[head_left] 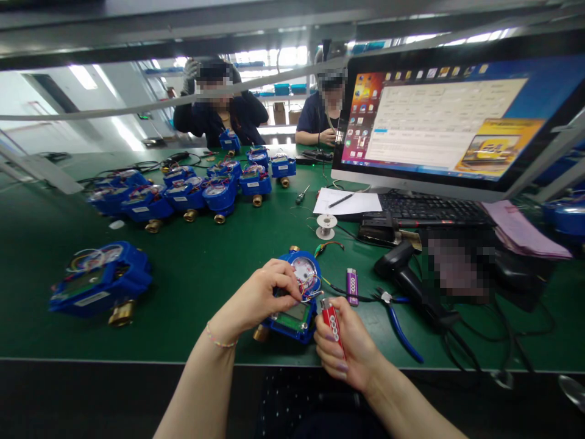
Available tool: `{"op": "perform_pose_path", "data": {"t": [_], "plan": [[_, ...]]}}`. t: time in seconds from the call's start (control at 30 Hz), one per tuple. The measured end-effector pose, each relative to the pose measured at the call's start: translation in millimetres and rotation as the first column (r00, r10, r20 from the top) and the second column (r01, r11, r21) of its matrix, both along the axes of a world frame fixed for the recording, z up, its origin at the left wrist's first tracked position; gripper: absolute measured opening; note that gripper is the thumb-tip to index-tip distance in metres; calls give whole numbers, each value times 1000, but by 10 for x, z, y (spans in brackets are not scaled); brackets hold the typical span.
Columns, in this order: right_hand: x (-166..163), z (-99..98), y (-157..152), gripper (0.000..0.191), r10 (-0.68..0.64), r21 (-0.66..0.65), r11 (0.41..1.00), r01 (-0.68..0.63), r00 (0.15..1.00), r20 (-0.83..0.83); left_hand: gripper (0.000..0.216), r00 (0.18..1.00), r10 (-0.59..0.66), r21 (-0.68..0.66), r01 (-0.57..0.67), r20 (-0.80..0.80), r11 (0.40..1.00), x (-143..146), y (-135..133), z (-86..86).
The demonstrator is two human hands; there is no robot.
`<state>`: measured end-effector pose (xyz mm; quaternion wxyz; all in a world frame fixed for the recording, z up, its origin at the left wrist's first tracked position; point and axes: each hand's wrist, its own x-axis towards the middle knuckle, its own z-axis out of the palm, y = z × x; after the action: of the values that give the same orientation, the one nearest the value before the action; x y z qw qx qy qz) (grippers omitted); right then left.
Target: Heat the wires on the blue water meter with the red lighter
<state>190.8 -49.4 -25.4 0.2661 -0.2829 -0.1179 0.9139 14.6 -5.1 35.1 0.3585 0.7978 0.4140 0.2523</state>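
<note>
On the blue water meter (297, 299), wires are pinched by the left hand (260, 299) — just beside it, a red lighter (331, 320) is gripped by the right hand (350, 347).

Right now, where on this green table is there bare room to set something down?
Bare mat lies between the lone blue meter at left and the meter at the hands, below the meter cluster. Right of the red lighter it is crowded: purple lighter, pliers, scanner, cables.

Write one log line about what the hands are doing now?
left hand: pinching wires on blue water meter | right hand: holding red lighter beside it | table: purple lighter, pliers
</note>
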Motion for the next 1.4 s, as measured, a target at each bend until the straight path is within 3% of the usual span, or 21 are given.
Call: {"op": "perform_pose_path", "data": {"t": [1.0,1.13,1.2,1.27,1.33,1.4], "plan": [[15,-3,-39,68,-32,-51,998,34,998,49,18,1000,9,-2,-9,-10,1000,-3,6,8],[20,12,-79,66,-128,51,991,121,980,150,16,999,17,-19,-18,-32,1000,0,-9,44],[51,1,-62,62,-313,232,937,262,923,224,14,998,33,-22,-34,-52,999,14,-26,61],[106,-18,-6,51,-530,490,797,354,798,285,14,993,72,-15,-74,-89,997,44,-50,76],[170,-39,79,40,-663,702,649,293,671,333,17,979,128,10,-128,-159,992,89,-72,91],[224,-53,166,37,-694,805,573,156,614,375,13,951,172,44,-167,-255,985,139,-88,106]]}}
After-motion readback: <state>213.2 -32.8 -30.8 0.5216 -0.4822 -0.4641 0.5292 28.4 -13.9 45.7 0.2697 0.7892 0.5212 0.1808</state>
